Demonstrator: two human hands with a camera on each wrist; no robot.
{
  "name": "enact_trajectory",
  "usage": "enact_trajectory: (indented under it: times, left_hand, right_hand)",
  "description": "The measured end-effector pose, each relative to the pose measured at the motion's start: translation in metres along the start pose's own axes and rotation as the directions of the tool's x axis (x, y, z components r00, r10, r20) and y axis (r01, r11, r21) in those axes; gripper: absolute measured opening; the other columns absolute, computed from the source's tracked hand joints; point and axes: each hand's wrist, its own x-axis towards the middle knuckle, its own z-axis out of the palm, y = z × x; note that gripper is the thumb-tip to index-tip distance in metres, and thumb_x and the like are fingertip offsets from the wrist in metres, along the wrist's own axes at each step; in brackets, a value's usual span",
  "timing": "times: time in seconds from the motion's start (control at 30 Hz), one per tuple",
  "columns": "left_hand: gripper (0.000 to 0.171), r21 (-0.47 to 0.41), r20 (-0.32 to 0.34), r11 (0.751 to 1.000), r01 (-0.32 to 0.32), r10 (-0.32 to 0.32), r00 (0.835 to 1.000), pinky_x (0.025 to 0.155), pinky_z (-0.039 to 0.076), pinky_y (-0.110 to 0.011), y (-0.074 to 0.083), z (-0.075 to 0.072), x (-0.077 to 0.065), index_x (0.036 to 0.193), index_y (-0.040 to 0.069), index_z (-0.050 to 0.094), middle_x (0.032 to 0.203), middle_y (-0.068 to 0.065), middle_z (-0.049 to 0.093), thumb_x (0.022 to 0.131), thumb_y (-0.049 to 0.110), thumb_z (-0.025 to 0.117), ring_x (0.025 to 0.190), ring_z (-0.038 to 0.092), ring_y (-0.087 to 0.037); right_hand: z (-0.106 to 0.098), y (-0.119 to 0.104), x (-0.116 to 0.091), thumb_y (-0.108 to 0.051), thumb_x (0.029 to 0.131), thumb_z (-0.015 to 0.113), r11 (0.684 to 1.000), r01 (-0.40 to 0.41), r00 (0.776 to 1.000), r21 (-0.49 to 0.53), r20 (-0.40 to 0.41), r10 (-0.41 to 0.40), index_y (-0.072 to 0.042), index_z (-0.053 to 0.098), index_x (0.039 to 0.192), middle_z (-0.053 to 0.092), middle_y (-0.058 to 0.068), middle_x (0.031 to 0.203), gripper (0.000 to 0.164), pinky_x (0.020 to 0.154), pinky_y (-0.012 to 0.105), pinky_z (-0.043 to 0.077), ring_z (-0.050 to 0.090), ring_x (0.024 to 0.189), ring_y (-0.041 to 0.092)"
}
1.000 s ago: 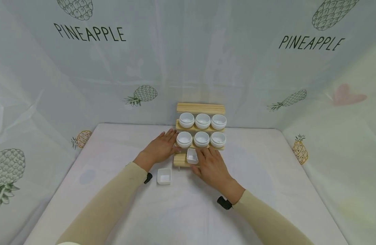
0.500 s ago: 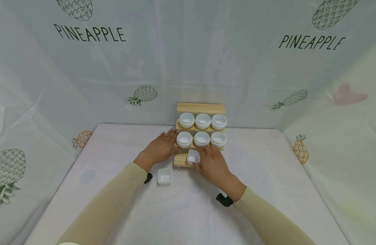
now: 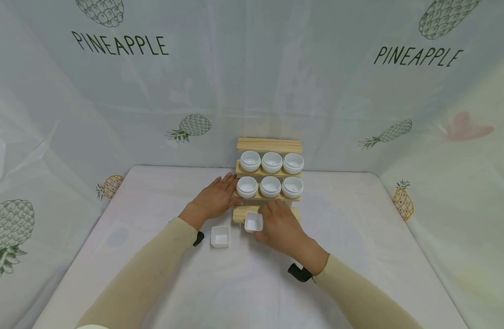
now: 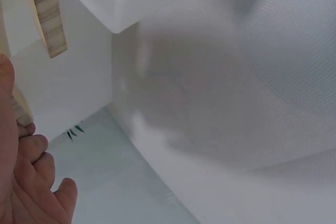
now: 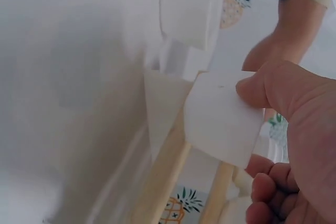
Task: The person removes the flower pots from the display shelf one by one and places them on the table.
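My right hand [image 3: 281,228] pinches a small square white dish [image 3: 253,222] between thumb and fingers. In the head view the dish is at the front edge of the tiered wooden stand [image 3: 270,145], over its lowest step [image 3: 241,214]. The right wrist view shows the thumb on the wall of this dish [image 5: 220,119]. My left hand [image 3: 214,198] lies with straight fingers against the stand's left side. Round white bowls [image 3: 247,186] stand three to a row on the two middle steps. A second square white dish [image 3: 220,236] sits on the table, below my left hand.
The stand's top step backs onto a hanging cloth [image 3: 252,82] printed with pineapples. A white cloth covers the table [image 3: 219,292]. Each wrist carries a black strap piece [image 3: 300,273].
The square dish in my right hand has come off the lowest step, toward me and slightly left. My right hand has moved with it. The left hand has stayed still.
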Motion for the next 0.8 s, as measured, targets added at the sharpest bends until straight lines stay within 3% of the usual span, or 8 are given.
enact_trajectory:
  times: [0.23, 0.43, 0.8]
  left_hand:
    - [0.082, 0.014, 0.009, 1.000, 0.006, -0.006, 1.000, 0.134, 0.017, -0.050, 0.001, 0.000, 0.001, 0.167, 0.001, 0.022, 0.176, -0.016, 0.018, 0.111, 0.056, 0.042, 0.164, 0.014, -0.031]
    - [0.080, -0.001, 0.005, 1.000, 0.010, -0.010, 1.000, 0.134, 0.016, -0.050, 0.000, 0.002, 0.002, 0.167, 0.001, 0.022, 0.176, -0.016, 0.018, 0.111, 0.053, 0.046, 0.164, 0.014, -0.031]
    - [0.082, 0.009, 0.001, 1.000, 0.017, -0.017, 1.000, 0.134, 0.016, -0.050, -0.001, 0.004, 0.003, 0.167, 0.000, 0.022, 0.176, -0.016, 0.018, 0.111, 0.055, 0.044, 0.164, 0.013, -0.031]
  right_hand:
    - [0.006, -0.014, -0.002, -0.038, 0.072, 0.091, 0.999, 0.039, 0.999, -0.004, -0.001, -0.039, -0.004, 0.070, 0.103, 0.062, 0.005, 0.092, 0.051, 0.076, 0.035, 0.051, 0.055, 0.087, 0.023]
    - [0.024, -0.024, -0.007, -0.042, 0.071, 0.091, 0.999, 0.041, 0.999, -0.017, 0.029, -0.040, -0.006, 0.071, 0.102, 0.059, 0.003, 0.089, 0.052, 0.069, 0.032, 0.047, 0.052, 0.082, 0.022]
    - [0.045, -0.027, -0.007, -0.046, 0.078, 0.088, 0.998, 0.049, 0.996, -0.043, 0.082, -0.045, -0.008, 0.072, 0.104, 0.059, 0.001, 0.090, 0.050, 0.070, 0.029, 0.044, 0.051, 0.083, 0.020]
